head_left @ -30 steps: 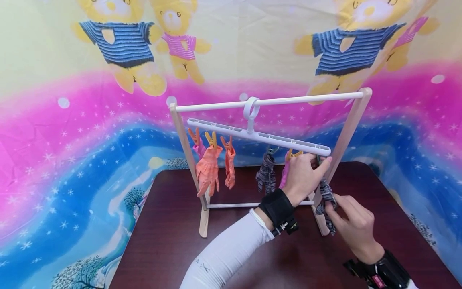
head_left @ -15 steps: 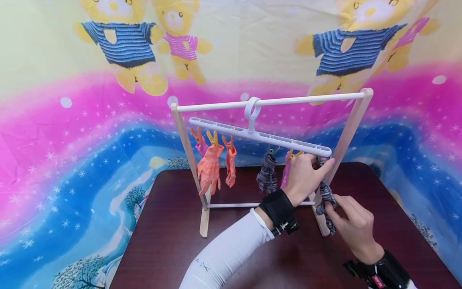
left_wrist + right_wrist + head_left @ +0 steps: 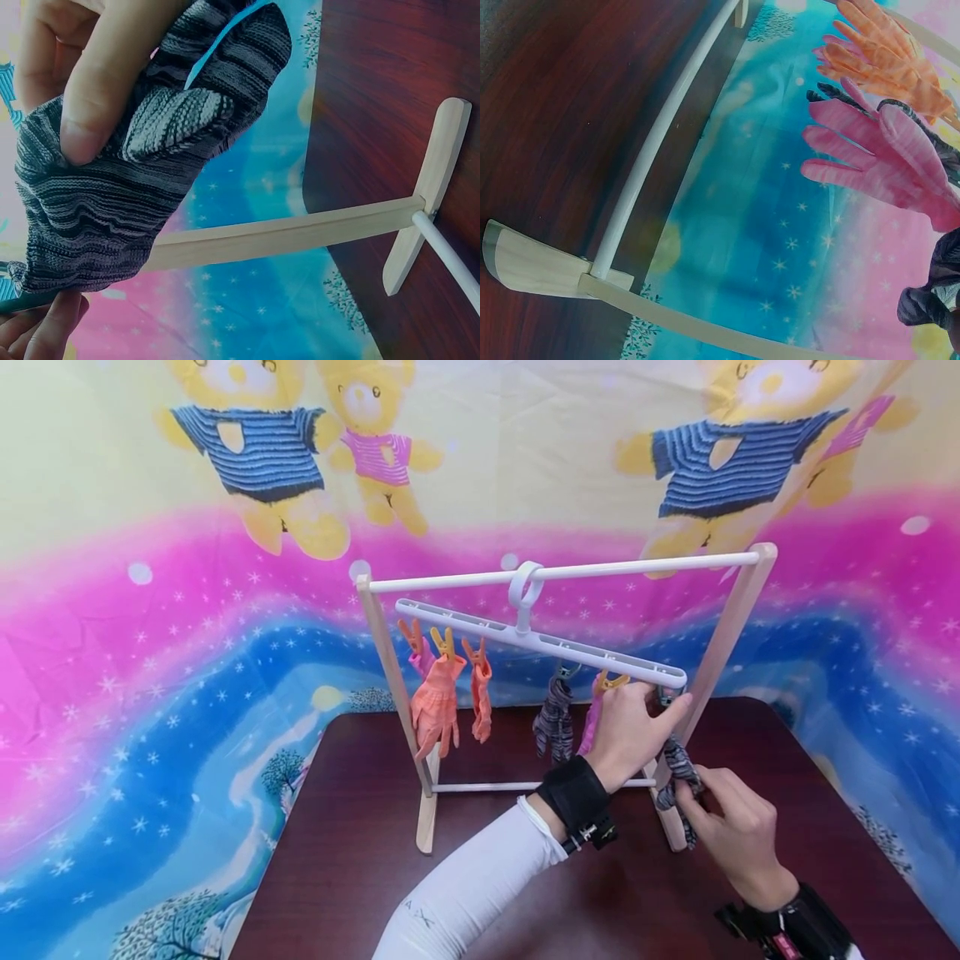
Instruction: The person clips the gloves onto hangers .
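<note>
My left hand (image 3: 628, 727) is up at the low right end of the white hanger (image 3: 600, 656), pinching a dark green clothespin (image 3: 30, 302). At that clothespin is the cuff of a black-and-grey striped knit glove (image 3: 97, 225). Lower down, my right hand (image 3: 738, 827) pinches the same glove between thumb and fingers. Left of my hands hang another striped glove (image 3: 555, 718) and a pink glove (image 3: 862, 146), the latter partly hidden by my left hand in the head view. Orange gloves (image 3: 437, 702) hang from orange and yellow clothespins (image 3: 444, 643) at the raised left end.
A ring hook (image 3: 525, 585) holds the hanger on the white top rod (image 3: 645, 566) of a wooden rack. The rack's right post (image 3: 723, 627) stands close behind my hands. A lower white rod (image 3: 487, 787) joins the feet above the dark red table (image 3: 337, 885).
The hanger's left end has risen slightly, with the orange gloves lifting along with it. Both hands keep nearly the same place and their hold.
</note>
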The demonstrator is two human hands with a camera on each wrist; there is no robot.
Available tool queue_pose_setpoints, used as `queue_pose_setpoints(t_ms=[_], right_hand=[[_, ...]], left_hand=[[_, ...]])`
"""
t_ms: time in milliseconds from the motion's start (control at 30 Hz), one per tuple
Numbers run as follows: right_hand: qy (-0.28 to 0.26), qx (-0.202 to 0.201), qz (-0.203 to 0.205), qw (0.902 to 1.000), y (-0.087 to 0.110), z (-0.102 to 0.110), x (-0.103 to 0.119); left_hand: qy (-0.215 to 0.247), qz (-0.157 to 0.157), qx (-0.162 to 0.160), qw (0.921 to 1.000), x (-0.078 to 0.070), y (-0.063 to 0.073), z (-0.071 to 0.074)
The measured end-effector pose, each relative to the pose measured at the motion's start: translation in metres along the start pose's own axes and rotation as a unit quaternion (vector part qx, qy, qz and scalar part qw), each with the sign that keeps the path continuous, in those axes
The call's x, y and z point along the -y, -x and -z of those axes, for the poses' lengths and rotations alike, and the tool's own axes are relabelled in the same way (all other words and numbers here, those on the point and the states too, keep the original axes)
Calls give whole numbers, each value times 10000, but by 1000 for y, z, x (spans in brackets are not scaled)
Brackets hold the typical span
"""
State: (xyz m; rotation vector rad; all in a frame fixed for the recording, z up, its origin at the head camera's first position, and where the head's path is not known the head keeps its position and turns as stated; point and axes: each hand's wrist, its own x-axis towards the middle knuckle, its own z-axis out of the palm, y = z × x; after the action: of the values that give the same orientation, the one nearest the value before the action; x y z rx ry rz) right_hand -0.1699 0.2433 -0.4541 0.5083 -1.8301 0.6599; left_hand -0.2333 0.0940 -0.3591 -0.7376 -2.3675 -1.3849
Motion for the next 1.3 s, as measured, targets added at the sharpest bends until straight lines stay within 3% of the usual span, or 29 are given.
queue_pose_setpoints(t_ms=[233,700,1300], right_hand=[[68,157,-162,9997,4,3,-1],[29,44,-209,9998,9,2,-3],[222,464,-452,9977,16,1,-5]], left_hand=[[-302,-23,-29,9995,2,3,1],[-182,96,129,9997,4,9,-2],[-196,238,242,9992,13,21,-4]])
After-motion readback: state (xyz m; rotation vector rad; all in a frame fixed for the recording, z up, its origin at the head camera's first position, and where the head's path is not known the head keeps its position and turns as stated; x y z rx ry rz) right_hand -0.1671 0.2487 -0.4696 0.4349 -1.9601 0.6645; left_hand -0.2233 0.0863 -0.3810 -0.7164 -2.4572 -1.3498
